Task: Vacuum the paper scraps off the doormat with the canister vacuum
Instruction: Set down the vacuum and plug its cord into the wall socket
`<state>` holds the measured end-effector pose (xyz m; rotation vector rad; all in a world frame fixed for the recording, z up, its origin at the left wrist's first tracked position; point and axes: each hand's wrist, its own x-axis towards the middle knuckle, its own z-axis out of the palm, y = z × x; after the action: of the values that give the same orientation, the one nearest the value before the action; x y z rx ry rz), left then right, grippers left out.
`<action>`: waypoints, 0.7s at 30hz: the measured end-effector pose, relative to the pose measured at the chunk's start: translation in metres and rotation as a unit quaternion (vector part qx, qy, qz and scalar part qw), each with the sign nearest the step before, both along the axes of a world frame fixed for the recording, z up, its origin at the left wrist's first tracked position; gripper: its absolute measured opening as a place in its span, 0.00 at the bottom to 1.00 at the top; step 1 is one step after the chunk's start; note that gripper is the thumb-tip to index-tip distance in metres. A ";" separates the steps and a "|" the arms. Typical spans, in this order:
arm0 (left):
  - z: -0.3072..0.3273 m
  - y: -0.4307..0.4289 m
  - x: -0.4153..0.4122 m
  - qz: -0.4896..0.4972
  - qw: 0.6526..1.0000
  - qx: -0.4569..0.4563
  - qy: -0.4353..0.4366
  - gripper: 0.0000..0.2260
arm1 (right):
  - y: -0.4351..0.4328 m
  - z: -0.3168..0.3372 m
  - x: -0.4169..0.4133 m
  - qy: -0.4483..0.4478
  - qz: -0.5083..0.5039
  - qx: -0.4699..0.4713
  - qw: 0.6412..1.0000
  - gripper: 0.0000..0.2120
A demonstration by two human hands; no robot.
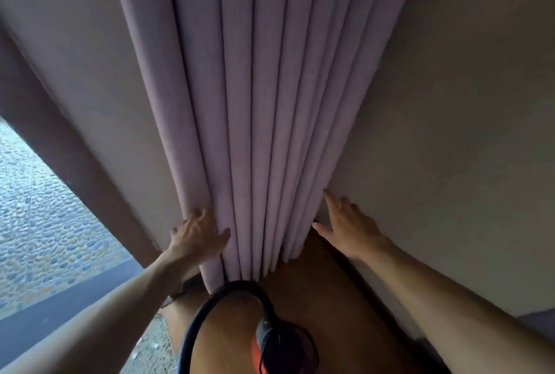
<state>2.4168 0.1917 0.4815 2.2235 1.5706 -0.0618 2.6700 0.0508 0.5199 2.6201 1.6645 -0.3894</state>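
Observation:
A pleated mauve curtain (255,103) hangs straight ahead. My left hand (196,237) rests on its left folds, fingers curled round the outer pleat. My right hand (348,225) lies flat and open against the beige wall (450,118) at the curtain's right edge, holding nothing. Below the curtain's hem stands the black and orange canister vacuum (279,346) on the wooden floor (318,289). Its black hose (207,307) arcs up from it and down to the left. A speckled doormat (150,343) with small pale scraps shows at the bottom left, under my left forearm.
A dark brown door frame (69,145) runs diagonally on the left. Beyond it lies pebbled outdoor ground (39,223) and a grey threshold strip (60,316). A dark skirting board (375,292) lines the wall on the right.

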 end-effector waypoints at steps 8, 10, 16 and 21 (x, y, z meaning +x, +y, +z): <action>0.188 0.001 0.057 -0.059 0.995 0.069 -0.052 0.36 | -0.028 0.185 0.035 -0.069 -0.013 0.077 0.995 0.38; 0.228 -0.004 0.070 -0.079 0.991 0.095 -0.051 0.34 | -0.041 0.220 0.041 -0.101 -0.026 0.087 0.991 0.38; 0.317 -0.025 0.103 -0.167 0.969 0.176 -0.043 0.30 | -0.078 0.295 0.061 -0.159 -0.066 0.116 0.978 0.38; 0.344 -0.044 0.132 -0.251 0.942 0.223 -0.022 0.29 | -0.108 0.322 0.071 -0.179 -0.090 0.126 0.972 0.37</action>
<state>2.5488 0.1473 0.8251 2.9097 1.0250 0.2174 2.7413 -0.0568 0.8421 2.8068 1.4468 0.3030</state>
